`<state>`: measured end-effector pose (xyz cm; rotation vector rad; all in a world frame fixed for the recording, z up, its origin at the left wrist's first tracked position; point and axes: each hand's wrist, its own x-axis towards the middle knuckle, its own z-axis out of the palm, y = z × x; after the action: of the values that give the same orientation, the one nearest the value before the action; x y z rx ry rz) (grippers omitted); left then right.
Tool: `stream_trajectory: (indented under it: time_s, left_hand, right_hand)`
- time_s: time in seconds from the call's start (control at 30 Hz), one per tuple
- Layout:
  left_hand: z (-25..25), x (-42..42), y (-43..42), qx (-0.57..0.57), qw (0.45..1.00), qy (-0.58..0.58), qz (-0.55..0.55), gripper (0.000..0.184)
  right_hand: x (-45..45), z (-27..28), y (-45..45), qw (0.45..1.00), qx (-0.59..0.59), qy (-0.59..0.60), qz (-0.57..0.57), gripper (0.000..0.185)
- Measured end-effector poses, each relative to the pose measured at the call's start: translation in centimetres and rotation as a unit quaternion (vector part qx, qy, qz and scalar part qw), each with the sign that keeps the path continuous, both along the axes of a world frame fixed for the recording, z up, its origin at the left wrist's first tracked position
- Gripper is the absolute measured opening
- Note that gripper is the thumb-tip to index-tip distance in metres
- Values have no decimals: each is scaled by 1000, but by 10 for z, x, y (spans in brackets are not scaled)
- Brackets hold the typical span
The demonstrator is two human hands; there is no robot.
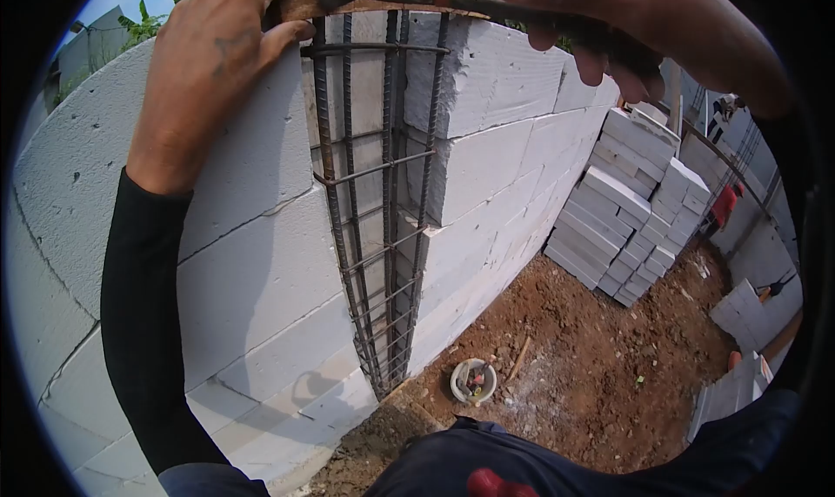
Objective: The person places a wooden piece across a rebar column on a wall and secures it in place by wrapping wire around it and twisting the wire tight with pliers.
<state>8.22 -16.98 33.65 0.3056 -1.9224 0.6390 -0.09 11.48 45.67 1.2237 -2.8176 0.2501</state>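
Grips wooden strip [300, 7] in left hand [209, 80] above rebar [383, 166], has right hand [648, 19] at dark bar [461, 1], cannot tell if clasped

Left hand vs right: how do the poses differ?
Contact: left hand grips the end of a wooden piece; right hand is at a dark bar, fingers showing below it, grip unclear.
Direction: left hand's arm extends from the lower left; right hand's arm extends from the right edge.
Shared: both are bare and near the top of the view.
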Motion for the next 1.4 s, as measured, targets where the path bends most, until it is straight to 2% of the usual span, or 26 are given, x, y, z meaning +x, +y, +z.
stream_trajectory:
  time_s: [0.03,0.1,0.13,0.23,0.33,0.4,0.5,0.57,0.6,0.67,0.77,0.83,0.93,1.0,1.03,1.07,1.13,1.2,1.23,1.27,1.37,1.4]
  left_hand:
    - [1,0,2,23,1000,-5,-2,42]
    - [1,2,-1,-32,999,-1,11,42]
    - [1,2,-2,-60,998,2,18,43]
    - [-1,0,2,-26,1000,12,13,44]
    - [-3,2,-8,-94,995,20,14,46]
    - [-3,1,-12,-92,995,21,15,46]
    - [-3,2,-10,-71,997,18,21,46]
    - [-2,0,-5,-55,998,12,12,45]
    - [-1,0,-2,-47,999,9,2,44]
    - [0,0,-2,-35,999,3,-9,42]
    - [0,2,-11,-51,999,-2,-9,40]
    - [4,3,-17,-105,994,4,9,39]
    - [6,3,-5,-18,999,-22,-23,39]
    - [3,-1,7,58,998,-1,-40,39]
    - [1,-1,10,94,994,9,-47,40]
    - [2,0,8,50,998,7,-30,40]
    - [5,0,1,-41,999,5,3,41]
    - [4,-1,0,-53,999,9,-1,43]
    - [4,0,0,-60,998,9,-1,43]
    - [3,0,-1,-73,997,14,-11,44]
    - [8,-5,25,126,991,11,49,52]
    - [6,-7,29,48,998,29,36,55]
  right_hand:
    - [-3,-7,3,998,19,49,31,61]
    - [-9,-20,9,982,52,157,87,63]
    - [4,-34,15,964,39,240,109,64]
    - [-32,-43,0,909,-51,369,189,69]
    - [-15,-19,1,965,-6,233,117,68]
    - [-2,-5,0,988,25,139,66,70]
    - [-32,-14,4,926,-17,329,184,57]
    - [-45,-20,5,810,-49,523,261,50]
    - [-48,-22,3,784,-52,561,263,48]
    - [-41,-20,2,858,-30,459,231,44]
    - [-35,-9,1,958,-21,227,173,39]
    - [-37,2,0,983,-28,102,150,38]
    - [-42,14,2,987,-65,-24,143,37]
    - [-52,16,3,980,-101,-17,169,38]
    - [-66,9,2,972,-117,44,201,40]
    - [-79,3,0,958,-134,110,227,43]
    - [-166,-16,10,857,-181,346,337,47]
    - [-154,-35,28,857,-190,392,275,53]
    - [-158,-45,38,858,-201,392,265,54]
    - [-168,-62,49,876,-218,340,264,56]
    - [-197,-120,79,910,-279,155,266,59]
    - [-203,-144,89,909,-303,107,266,55]
